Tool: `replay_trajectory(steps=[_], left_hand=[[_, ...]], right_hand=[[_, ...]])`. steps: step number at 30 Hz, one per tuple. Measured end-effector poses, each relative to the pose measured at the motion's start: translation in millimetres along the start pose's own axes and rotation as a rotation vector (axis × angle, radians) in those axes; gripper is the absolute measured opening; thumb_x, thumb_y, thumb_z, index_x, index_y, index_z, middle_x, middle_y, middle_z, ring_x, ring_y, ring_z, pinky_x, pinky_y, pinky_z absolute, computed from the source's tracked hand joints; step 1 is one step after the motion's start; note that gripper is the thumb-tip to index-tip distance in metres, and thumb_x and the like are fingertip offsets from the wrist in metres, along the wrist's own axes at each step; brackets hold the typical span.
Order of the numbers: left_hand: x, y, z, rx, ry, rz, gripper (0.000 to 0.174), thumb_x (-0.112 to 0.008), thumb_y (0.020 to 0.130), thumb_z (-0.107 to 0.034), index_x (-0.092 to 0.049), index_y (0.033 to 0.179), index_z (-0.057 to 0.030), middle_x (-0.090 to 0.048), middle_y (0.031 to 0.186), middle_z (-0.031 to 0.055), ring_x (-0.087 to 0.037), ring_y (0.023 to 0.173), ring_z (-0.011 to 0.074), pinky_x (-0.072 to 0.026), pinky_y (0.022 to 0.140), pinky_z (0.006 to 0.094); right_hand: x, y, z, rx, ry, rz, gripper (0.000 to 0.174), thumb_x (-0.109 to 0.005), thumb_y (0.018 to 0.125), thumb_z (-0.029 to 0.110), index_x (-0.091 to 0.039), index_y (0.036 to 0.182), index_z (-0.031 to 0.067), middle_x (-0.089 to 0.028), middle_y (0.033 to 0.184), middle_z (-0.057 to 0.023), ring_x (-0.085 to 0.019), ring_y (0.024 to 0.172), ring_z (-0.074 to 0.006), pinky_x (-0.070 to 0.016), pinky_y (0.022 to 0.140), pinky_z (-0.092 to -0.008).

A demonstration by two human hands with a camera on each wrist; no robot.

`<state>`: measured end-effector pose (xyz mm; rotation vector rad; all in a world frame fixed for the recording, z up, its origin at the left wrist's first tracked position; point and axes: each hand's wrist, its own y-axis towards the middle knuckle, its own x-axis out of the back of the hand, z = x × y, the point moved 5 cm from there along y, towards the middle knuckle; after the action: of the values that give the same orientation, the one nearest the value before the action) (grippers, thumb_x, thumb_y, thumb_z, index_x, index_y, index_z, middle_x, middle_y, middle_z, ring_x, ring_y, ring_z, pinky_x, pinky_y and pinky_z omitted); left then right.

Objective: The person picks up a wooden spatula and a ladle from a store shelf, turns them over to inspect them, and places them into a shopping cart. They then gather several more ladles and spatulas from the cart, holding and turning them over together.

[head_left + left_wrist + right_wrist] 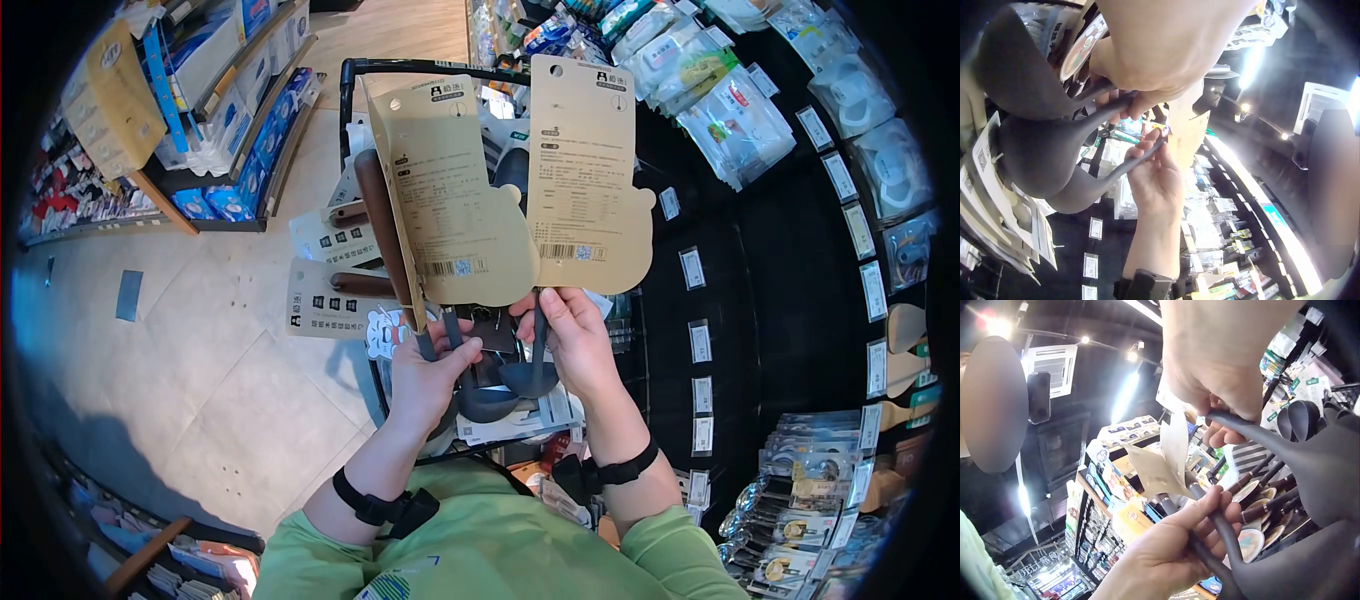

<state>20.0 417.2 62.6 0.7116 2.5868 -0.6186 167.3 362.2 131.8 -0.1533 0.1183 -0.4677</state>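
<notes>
Closely curled, left hand [430,374] around 2 grey ladles [487,406], right hand [576,338] around 1 ladle [529,379].

The left hand [428,380] is above the cart [346,105], with two ladles [487,406] in it. The right hand [572,335], just beside, has the third ladle [528,379]. Beyond the hands, the cards of these ladles [590,180] stand side by side. Two other cards [308,295] come out over the left edge of the cart. On the left, across the floor [200,350], is a shelf [266,190]; on the right, a display wall [735,290], with packed utensils [800,500] at its near end.
</notes>
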Motion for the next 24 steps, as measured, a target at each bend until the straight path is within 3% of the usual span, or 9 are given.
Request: replay_trajectory(steps=[12, 15, 20, 24], left_hand=[[1.0, 0.2, -0.5, 0.009, 0.025, 0.007, 0.027, -0.064, 0.078, -0.001, -0.054, 0.103, 0.0040, -0.060, 0.085, 0.0067, -0.061, 0.075, 0.0128, -0.0495, 0.069, 0.0227], [0.6, -0.8, -0.4, -0.013, 0.013, 0.024, 0.027, -0.065, 0.079, -0.005, -0.056, 0.105, 0.0002, -0.060, 0.085, 0.0044, -0.061, 0.073, 0.0121, -0.0465, 0.066, 0.0213], [-0.1, -4.1, -4.1, 0.033, -0.007, 0.124, 0.037, -0.052, 0.089, -0.013, -0.046, 0.123, 0.0009, -0.061, 0.101, 0.0086, -0.060, 0.086, 0.0138, -0.0479, 0.075, 0.0260], [0.7, -4.8, -4.2, 0.080, -0.028, 0.170, 0.038, -0.046, 0.092, -0.014, -0.042, 0.127, 0.0012, -0.058, 0.109, 0.0114, -0.059, 0.093, 0.0160, -0.0473, 0.083, 0.0306]], right_hand=[[-1.5, 2.8, -3.4, 0.023, 0.005, -0.004, 0.024, -0.043, 0.095, 0.021, -0.053, 0.101, -0.0004, -0.061, 0.086, -0.0089, -0.054, 0.067, -0.0112, -0.0427, 0.063, -0.0240], [-1.7, 2.0, -4.6, 0.015, 0.001, -0.010, 0.024, -0.043, 0.094, 0.021, -0.052, 0.101, -0.0007, -0.061, 0.087, -0.0091, -0.054, 0.067, -0.0111, -0.0428, 0.063, -0.0240], [1.4, 2.2, -7.0, 0.005, 0.003, -0.051, 0.024, -0.043, 0.094, 0.021, -0.052, 0.101, -0.0005, -0.061, 0.086, -0.0089, -0.053, 0.067, -0.0111, -0.0428, 0.064, -0.0240], [0.6, 1.2, -5.3, 0.014, 0.043, -0.048, 0.023, -0.043, 0.094, 0.020, -0.051, 0.101, -0.0001, -0.060, 0.087, -0.0089, -0.052, 0.068, -0.0112, -0.0419, 0.065, -0.0237]])
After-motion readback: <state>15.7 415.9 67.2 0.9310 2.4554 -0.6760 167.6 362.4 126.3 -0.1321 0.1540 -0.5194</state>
